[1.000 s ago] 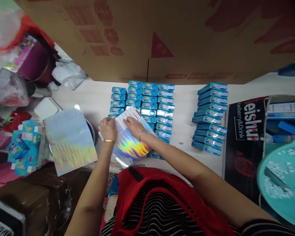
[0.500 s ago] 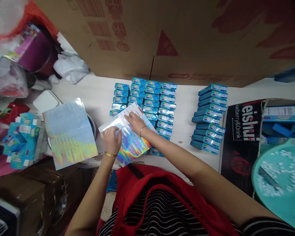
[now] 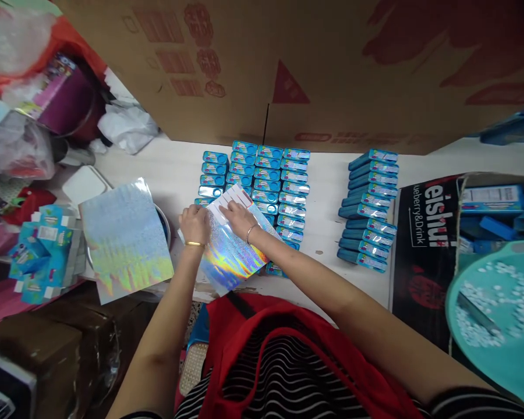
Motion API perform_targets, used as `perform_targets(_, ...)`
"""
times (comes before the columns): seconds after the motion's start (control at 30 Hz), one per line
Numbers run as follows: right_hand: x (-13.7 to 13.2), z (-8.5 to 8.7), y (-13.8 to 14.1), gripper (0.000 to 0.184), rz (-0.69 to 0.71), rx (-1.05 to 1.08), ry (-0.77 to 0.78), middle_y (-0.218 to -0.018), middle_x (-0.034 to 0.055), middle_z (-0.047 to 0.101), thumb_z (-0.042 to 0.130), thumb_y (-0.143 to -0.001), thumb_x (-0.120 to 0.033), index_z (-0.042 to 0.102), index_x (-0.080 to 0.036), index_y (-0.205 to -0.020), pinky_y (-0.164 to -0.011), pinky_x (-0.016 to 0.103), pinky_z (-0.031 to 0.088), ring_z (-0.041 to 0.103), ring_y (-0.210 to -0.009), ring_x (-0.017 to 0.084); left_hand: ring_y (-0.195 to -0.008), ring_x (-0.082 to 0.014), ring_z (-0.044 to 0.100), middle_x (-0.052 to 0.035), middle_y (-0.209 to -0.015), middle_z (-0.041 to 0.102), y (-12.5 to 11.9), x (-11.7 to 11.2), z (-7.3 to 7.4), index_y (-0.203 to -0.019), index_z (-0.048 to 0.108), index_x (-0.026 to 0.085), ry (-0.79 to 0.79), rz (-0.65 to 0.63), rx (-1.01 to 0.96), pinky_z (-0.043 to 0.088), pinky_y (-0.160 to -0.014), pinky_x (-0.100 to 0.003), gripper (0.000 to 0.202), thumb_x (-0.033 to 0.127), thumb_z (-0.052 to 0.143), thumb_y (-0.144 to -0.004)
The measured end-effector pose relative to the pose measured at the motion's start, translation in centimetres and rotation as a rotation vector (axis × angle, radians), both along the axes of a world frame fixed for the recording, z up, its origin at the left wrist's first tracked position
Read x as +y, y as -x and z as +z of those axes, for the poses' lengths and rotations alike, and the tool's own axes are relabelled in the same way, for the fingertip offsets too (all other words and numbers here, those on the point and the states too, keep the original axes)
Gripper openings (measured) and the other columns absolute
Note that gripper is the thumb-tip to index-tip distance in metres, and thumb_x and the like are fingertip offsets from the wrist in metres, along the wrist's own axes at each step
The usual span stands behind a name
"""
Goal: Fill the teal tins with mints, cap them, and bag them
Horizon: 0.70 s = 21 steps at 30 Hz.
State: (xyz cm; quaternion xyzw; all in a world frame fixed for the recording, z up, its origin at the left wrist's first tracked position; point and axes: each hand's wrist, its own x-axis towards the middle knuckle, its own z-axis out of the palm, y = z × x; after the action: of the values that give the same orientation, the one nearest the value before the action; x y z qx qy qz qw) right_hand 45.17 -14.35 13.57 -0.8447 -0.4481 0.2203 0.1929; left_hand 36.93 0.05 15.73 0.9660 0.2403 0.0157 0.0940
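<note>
A shiny rainbow holographic sheet (image 3: 231, 250), with pale strips along its upper edge, lies tilted over several blue boxes. My left hand (image 3: 195, 227) is closed at the sheet's upper left edge, its fingers curled down and their tips hidden. On the sheet near the pale strips rests my right hand (image 3: 239, 220), fingers apart and pressing on the surface. Rows of small blue boxes (image 3: 268, 163) stand just beyond my hands, partly covered by the sheet. A second holographic sheet (image 3: 122, 233) lies to the left on top of a round container.
A column of blue boxes (image 3: 371, 209) stands to the right. Beyond it are a black carton (image 3: 423, 267) and a turquoise tray (image 3: 519, 355) with white bits. A big cardboard box (image 3: 244, 70) walls off the back. Flat blue packaging (image 3: 48, 250) and plastic bags (image 3: 126, 125) lie left.
My left hand has moved slightly up and closed at the sheet's left edge. My right hand stays on the sheet, nearly in place. The whole view has shifted a little.
</note>
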Motion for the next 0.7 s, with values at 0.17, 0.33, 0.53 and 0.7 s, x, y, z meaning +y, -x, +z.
perform_targets(0.17, 0.2, -0.1, 0.0, 0.056, -0.017, 0.058, -0.025, -0.122, 0.0143, 0.049, 0.040, -0.088, -0.005, 0.044, -0.020, -0.141, -0.084, 0.036, 0.043, 0.048, -0.103, 0.024, -0.092, -0.0270, 0.053, -0.0102, -0.094, 0.061, 2.0, -2.1, 2.0, -0.085, 0.059, 0.019, 0.066, -0.010, -0.080, 0.032, -0.082, -0.040, 0.011, 0.027, 0.052, -0.089)
perform_targets(0.33, 0.0, 0.7, -0.4, 0.040, -0.147, 0.246, -0.229, -0.113, 0.0120, 0.054, 0.042, -0.093, -0.014, 0.055, -0.016, -0.130, -0.088, 0.034, 0.043, 0.051, -0.102, 0.022, -0.080, -0.0179, 0.056, -0.0018, -0.079, 0.061, 4.8, -6.3, 6.3, -0.079, 0.057, 0.020, 0.365, 0.109, -0.431, 0.037, -0.083, -0.034, 0.012, 0.029, 0.062, -0.085)
perform_targets(0.53, -5.7, 3.1, 1.9, 0.064, -0.575, 1.011, -0.645, -0.082, 0.0043, 0.060, 0.026, -0.091, -0.067, 0.066, -0.018, -0.098, -0.060, 0.026, 0.045, 0.056, -0.066, 0.013, -0.065, -0.0109, 0.054, 0.0021, -0.068, 0.058, 3.8, -10.2, 8.3, -0.075, 0.056, 0.018, 0.988, 0.497, -0.730, 0.041, -0.065, -0.023, 0.027, 0.034, 0.076, -0.068)
perform_targets(0.7, -13.2, 4.8, 5.4, 0.044, -0.744, 1.058, -0.719, -0.066, -0.0005, 0.058, 0.062, -0.074, -0.064, 0.056, -0.020, -0.071, -0.056, 0.025, 0.040, 0.049, -0.056, 0.011, -0.062, -0.0113, 0.055, 0.0024, -0.064, 0.058, 2.4, -13.8, 5.5, -0.072, 0.056, 0.018, 1.223, 0.506, -0.534, 0.043, -0.063, -0.023, 0.030, 0.036, 0.077, -0.060)
